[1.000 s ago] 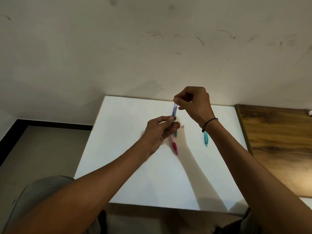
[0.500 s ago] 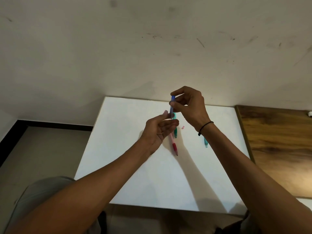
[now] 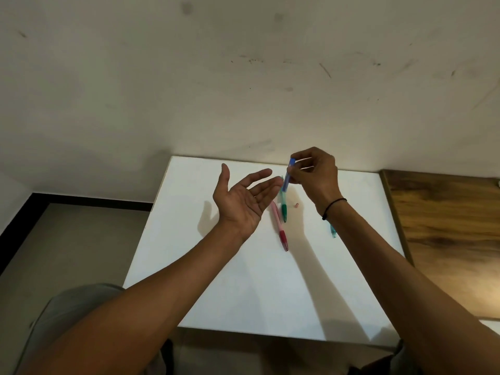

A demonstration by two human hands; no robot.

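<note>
The blue pen (image 3: 288, 174) is in the air over the far part of the white table (image 3: 243, 293), at about 12 o'clock from the table's middle. It stands nearly upright, its top leaning a little toward 1 o'clock. The right hand (image 3: 318, 177) sits at the pen's 3 o'clock and pinches the upper half of the barrel between thumb and curled fingers. A black band (image 3: 334, 208) circles that wrist.

At the pen's 8 o'clock the left hand (image 3: 243, 201) is raised palm up with fingers spread and relaxed, grasping nothing. Its fingertips come just beside the pen's lower end; whether they touch it cannot be told.

At the blue pen's 6 o'clock a green pen (image 3: 283, 209) lies on the table, pointing roughly from 12 to 6. Just beside it, at its 7 o'clock, lies a pink pen (image 3: 280, 228) with a red grip, its far end hidden behind the left hand. A small pink piece (image 3: 296, 205) rests near the green pen at its 3 o'clock. A teal pen (image 3: 333, 231) shows partly from under the right wrist, at 4 o'clock from the blue pen.

A wooden surface (image 3: 446, 239) adjoins the table at 3 o'clock, and a scuffed wall (image 3: 243, 77) stands behind at 12 o'clock.
</note>
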